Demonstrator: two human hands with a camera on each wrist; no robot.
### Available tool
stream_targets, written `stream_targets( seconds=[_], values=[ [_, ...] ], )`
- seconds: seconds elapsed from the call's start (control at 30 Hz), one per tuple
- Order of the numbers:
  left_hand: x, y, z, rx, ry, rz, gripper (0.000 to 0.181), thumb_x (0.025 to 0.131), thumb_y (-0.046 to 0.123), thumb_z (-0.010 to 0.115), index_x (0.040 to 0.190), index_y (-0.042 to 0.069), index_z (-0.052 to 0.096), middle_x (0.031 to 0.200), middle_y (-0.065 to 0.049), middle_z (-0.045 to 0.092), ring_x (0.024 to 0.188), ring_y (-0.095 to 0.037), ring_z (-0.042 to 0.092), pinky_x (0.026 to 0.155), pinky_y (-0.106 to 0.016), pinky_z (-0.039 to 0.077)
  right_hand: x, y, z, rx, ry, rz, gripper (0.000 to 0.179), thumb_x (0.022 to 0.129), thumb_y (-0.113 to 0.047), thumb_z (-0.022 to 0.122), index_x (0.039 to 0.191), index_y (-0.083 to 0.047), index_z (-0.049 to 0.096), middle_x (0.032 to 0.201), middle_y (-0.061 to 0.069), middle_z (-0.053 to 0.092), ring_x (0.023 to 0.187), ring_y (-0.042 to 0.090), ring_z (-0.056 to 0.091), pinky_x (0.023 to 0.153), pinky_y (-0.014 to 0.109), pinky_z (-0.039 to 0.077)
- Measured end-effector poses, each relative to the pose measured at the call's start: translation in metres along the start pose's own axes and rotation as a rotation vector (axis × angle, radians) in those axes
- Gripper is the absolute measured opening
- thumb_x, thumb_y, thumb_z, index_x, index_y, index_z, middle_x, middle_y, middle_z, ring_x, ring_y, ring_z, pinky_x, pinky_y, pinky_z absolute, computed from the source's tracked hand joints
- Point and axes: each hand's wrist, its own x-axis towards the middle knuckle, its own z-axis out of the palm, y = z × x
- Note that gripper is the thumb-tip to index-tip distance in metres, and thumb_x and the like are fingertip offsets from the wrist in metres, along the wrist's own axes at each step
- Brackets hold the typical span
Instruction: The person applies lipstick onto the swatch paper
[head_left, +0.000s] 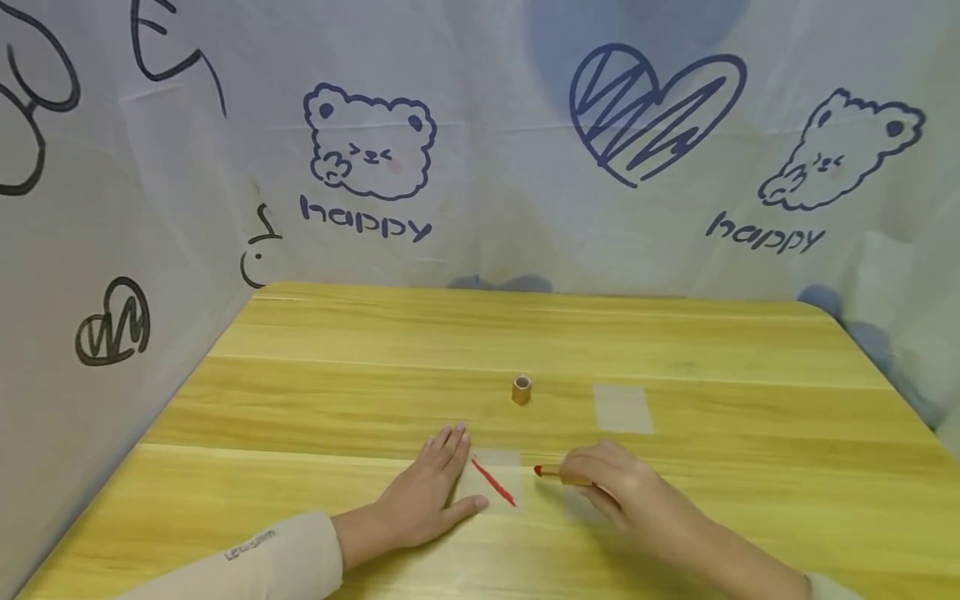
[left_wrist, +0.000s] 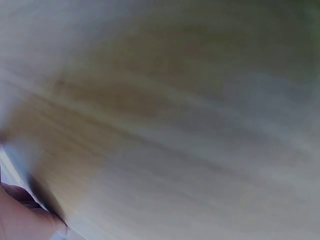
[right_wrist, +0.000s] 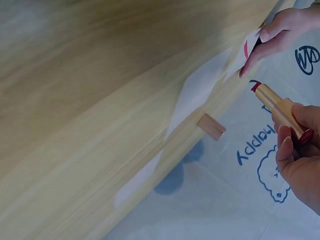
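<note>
Well, lipstick point(right_wrist: 283, 111) in right grip point(right_wrist: 306, 162).

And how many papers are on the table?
3: red-marked paper by the left hand, second paper below the right hand (partly hidden in the head view), third paper farther back.

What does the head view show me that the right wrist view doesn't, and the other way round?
Only the head view shows the large blue heart drawing, the lettering on the left sleeve and the open top of the cap.
Only the right wrist view shows the dark red rear end of the lipstick, by the right hand.
Both show the two hands, lipstick, cap, table and red-marked paper at the left hand.
</note>
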Motion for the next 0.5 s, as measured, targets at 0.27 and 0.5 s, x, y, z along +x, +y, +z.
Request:
stream_targets(
  seconds=[0.27,0.5],
  values=[
    [0.000,0.001,-0.003,-0.039,0.014,-0.018,0.080,0.094,0.052,0.042,0.144,-0.007,0.021,0.153,-0.021,0.013,0.142,-0.035,0.013,0.116,-0.047,0.015,-0.007,0.003,-0.010,-0.038,0.033,0.036,0.036,0.098,-0.029,0.036,0.095,-0.008,0.065,0.095,0.002,0.066,0.088,0.015,0.060,0.084,0.006,0.043],
    [0.012,0.006,-0.002,-0.011,0.092,0.017,0.079,0.093,0.052,0.043,0.144,-0.006,0.023,0.153,-0.021,0.016,0.143,-0.033,0.014,0.117,-0.044,0.015,-0.013,0.009,-0.017,-0.082,0.075,0.084,0.038,0.097,-0.033,0.037,0.096,-0.010,0.067,0.094,0.002,0.068,0.085,0.012,0.060,0.077,0.007,0.045]
  ],
)
